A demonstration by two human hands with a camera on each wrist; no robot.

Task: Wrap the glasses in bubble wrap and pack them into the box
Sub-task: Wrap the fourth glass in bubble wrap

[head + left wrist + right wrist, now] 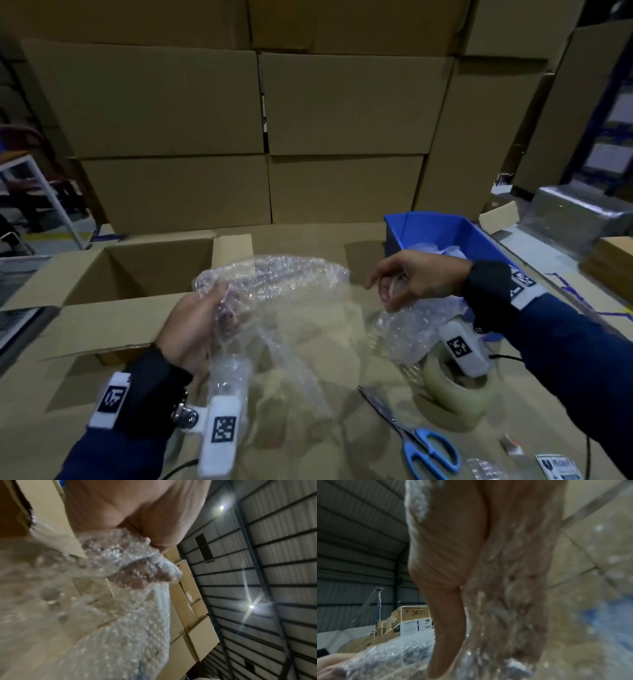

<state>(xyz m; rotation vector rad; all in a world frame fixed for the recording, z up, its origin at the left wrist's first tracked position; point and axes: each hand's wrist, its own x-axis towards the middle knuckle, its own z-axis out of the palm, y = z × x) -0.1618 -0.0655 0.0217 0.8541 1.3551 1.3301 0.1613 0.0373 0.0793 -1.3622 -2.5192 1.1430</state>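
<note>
Wrapping step: left hand grips bubble wrap, right hand pinches its other end, over the bench's middle. No glass visible inside. Next, probably: lay the sheet flat, fetch a glass.

Head camera looked forward and down over the worktop toward stacked cartons at 12 o'clock. Both wrist cameras sat very close behind their palms, tilted, sharing the bubble wrap.

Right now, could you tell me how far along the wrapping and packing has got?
Early on. Done: nothing shows inside the open box. In hand: the left hand grips one end of the bubble wrap and the right hand pinches the other, spreading it. Left: I can't make out a glass yet, so wrapping and packing remain.
</note>
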